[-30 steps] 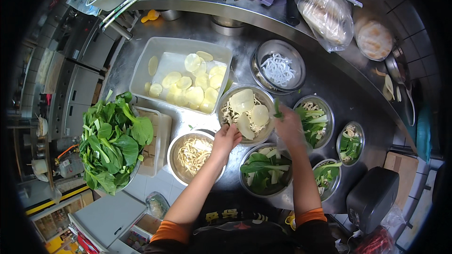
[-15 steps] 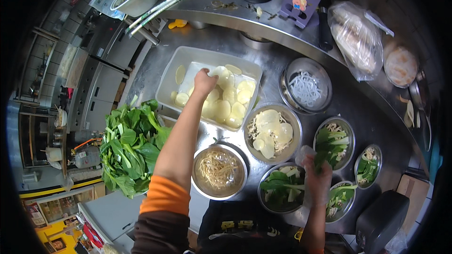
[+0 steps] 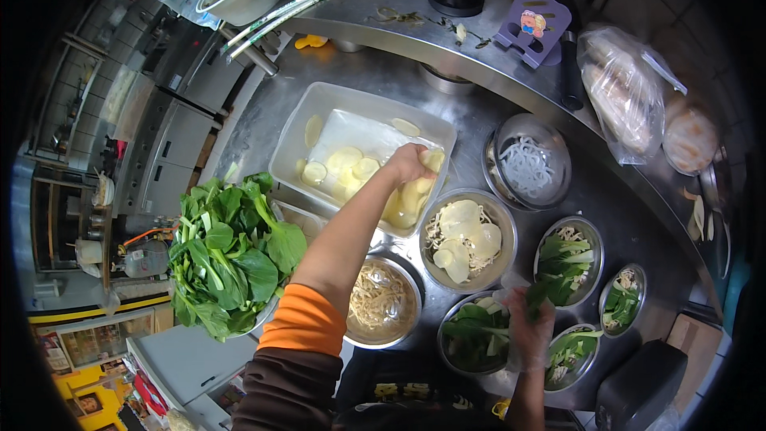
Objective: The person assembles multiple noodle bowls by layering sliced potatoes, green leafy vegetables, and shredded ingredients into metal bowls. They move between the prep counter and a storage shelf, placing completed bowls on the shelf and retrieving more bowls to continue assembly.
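Note:
My left hand (image 3: 408,164) is inside a translucent plastic tub (image 3: 289,144), at its right end, fingers closed on thin potato slices (image 3: 431,161). More pale yellow slices (image 3: 345,168) lie in the tub. My right hand (image 3: 530,329), in a clear plastic glove, is closed round some dark leafy greens (image 3: 541,290) between the bowls at the right. Just right of the tub stands a steel bowl (image 3: 511,259) with potato slices over enoki mushrooms. Left of my right hand, another bowl holds greens (image 3: 475,327).
A big heap of leafy greens (image 3: 219,251) stands at the left. Near me is a bowl of pale brown strands (image 3: 379,295). White noodle-like rings (image 3: 527,161) fill a bowl at the right. Smaller bowls of greens (image 3: 621,303) sit beyond my right hand. A raised steel shelf (image 3: 399,44) crosses the back.
My left hand has moved right across the tub to the slices at its right end. My right hand stays nearly in place with the greens. The whole view has shifted slightly.

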`<state>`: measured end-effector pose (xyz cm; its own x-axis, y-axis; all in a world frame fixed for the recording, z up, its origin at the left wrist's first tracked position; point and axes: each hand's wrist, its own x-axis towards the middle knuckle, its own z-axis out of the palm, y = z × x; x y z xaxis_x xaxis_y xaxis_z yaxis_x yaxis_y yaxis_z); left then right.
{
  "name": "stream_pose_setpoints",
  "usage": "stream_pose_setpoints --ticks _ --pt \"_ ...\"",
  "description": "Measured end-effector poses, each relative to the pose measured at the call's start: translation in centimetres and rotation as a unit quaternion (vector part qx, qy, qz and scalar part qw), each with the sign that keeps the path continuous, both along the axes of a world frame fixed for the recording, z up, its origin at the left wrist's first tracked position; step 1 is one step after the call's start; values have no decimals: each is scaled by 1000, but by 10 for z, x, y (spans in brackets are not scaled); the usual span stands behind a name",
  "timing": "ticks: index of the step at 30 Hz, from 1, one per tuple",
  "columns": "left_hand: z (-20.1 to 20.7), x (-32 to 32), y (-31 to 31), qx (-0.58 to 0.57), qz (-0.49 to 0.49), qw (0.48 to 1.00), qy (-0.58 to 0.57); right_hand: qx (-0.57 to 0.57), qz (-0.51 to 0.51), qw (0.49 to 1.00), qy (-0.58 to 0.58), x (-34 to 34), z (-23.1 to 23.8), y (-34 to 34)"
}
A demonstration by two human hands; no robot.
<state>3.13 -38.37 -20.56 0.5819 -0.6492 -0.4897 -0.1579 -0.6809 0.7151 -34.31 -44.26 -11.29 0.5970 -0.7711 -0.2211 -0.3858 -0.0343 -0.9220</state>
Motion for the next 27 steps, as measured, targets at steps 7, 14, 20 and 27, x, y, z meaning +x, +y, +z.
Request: stream_pose_setpoints --ticks 7,14,20,27 --pt "74 -31 49 -141 -15 946 -293 44 28 998 -44 3 11 3" --pt "95 -38 84 -141 73 925 -345 -14 104 990 -91 14 24 14" --pt "130 -80 86 -373 372 838 141 63 47 996 -40 26 34 -5" --pt "101 -195 45 -348 365 762 406 180 51 979 -83 58 15 -13"
